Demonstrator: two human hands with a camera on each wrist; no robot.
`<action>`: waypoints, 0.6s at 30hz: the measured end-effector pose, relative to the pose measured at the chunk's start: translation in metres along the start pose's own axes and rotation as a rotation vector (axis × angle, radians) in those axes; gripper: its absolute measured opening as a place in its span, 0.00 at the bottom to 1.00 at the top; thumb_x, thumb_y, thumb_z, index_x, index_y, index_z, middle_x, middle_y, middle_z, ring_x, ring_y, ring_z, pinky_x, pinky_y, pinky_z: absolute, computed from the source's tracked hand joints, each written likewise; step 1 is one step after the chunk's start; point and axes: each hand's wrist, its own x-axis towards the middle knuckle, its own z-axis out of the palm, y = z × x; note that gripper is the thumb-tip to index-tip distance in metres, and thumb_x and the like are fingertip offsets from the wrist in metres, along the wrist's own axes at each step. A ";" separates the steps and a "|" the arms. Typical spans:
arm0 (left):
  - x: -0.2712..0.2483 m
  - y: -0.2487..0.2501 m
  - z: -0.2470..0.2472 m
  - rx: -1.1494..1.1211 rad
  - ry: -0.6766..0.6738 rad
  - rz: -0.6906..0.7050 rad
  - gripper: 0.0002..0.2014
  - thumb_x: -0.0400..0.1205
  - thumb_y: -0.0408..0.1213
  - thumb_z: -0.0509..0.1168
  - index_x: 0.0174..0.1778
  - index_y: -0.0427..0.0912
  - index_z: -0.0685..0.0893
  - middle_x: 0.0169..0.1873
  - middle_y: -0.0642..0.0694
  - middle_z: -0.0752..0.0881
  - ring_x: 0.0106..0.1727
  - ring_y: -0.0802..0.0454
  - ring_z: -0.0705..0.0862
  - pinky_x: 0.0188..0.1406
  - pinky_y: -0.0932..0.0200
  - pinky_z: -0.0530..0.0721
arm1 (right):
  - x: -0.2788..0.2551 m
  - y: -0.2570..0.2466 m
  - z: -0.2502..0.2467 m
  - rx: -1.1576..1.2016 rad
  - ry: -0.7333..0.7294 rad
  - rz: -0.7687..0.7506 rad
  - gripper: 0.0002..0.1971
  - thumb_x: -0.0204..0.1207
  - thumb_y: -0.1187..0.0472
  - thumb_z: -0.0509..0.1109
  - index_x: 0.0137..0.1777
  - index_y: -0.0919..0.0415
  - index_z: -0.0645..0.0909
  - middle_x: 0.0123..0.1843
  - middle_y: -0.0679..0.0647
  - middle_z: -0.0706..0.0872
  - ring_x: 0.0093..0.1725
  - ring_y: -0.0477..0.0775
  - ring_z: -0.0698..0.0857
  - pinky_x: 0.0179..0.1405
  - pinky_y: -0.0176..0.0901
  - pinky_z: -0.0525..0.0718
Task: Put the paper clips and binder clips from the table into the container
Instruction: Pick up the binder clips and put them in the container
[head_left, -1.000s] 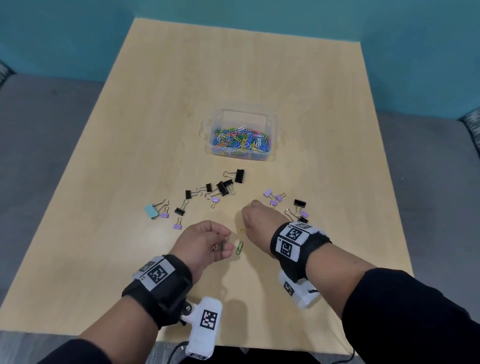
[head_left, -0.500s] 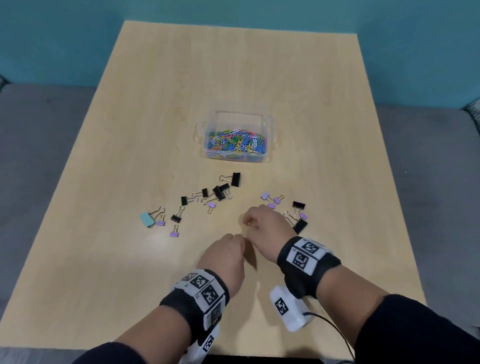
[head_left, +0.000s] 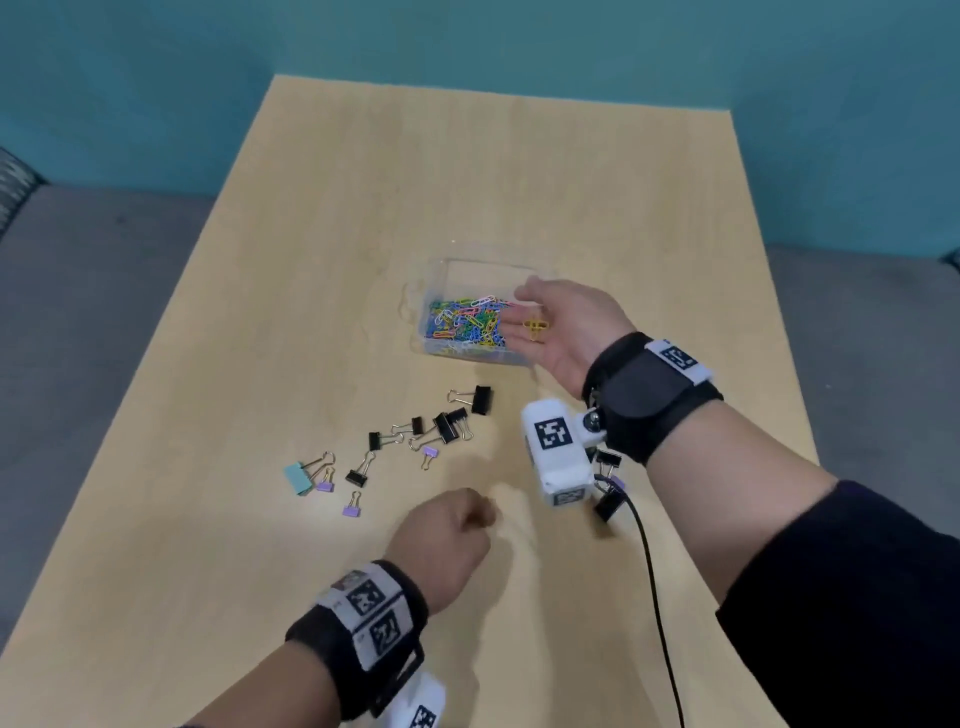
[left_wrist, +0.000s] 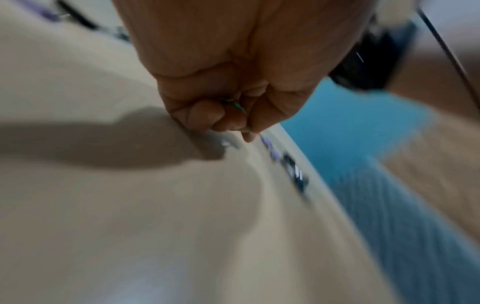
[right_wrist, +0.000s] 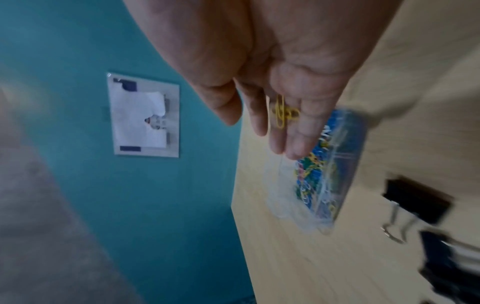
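A clear plastic container (head_left: 447, 270) (right_wrist: 288, 207) half full of coloured paper clips stands mid-table. My right hand (head_left: 550, 327) (right_wrist: 280, 115) hovers at its right rim, palm up and fingers straight, with yellow paper clips (head_left: 535, 327) (right_wrist: 281, 112) lying on the fingers. My left hand (head_left: 452, 535) (left_wrist: 228, 115) is a fist low over the near table, gripping a green paper clip (left_wrist: 237, 106). Black binder clips (head_left: 480, 399), purple ones (head_left: 352, 510) and a teal one (head_left: 297, 477) lie scattered between the container and my left hand.
More black and purple binder clips (head_left: 608, 501) lie under my right wrist camera (head_left: 561, 457), whose cable (head_left: 654, 597) trails toward the near edge. The wooden table (head_left: 260, 597) ends at a teal wall; grey floor lies on both sides.
My right hand has risen from the near table to the container and turned palm up, opening with yellow paper clips on it. My left hand has closed into a fist and stayed near.
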 end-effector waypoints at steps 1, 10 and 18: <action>0.004 0.008 -0.008 -0.278 0.032 -0.074 0.11 0.73 0.27 0.61 0.40 0.47 0.84 0.40 0.51 0.90 0.31 0.53 0.79 0.31 0.61 0.74 | 0.004 -0.008 0.004 -0.100 -0.037 0.014 0.17 0.82 0.52 0.65 0.61 0.65 0.76 0.54 0.66 0.82 0.54 0.63 0.82 0.66 0.57 0.80; 0.098 0.095 -0.113 -0.370 0.366 0.082 0.07 0.75 0.28 0.57 0.37 0.40 0.78 0.27 0.43 0.77 0.25 0.47 0.77 0.25 0.56 0.78 | -0.058 0.034 -0.079 -0.957 0.268 -0.235 0.14 0.80 0.55 0.62 0.63 0.55 0.77 0.56 0.52 0.83 0.51 0.52 0.81 0.51 0.45 0.76; 0.125 0.128 -0.110 0.435 0.239 0.210 0.20 0.79 0.32 0.57 0.66 0.46 0.79 0.62 0.45 0.83 0.58 0.44 0.82 0.56 0.56 0.79 | -0.087 0.118 -0.108 -1.235 0.321 -0.106 0.11 0.78 0.50 0.64 0.54 0.53 0.70 0.52 0.51 0.73 0.38 0.54 0.79 0.35 0.47 0.77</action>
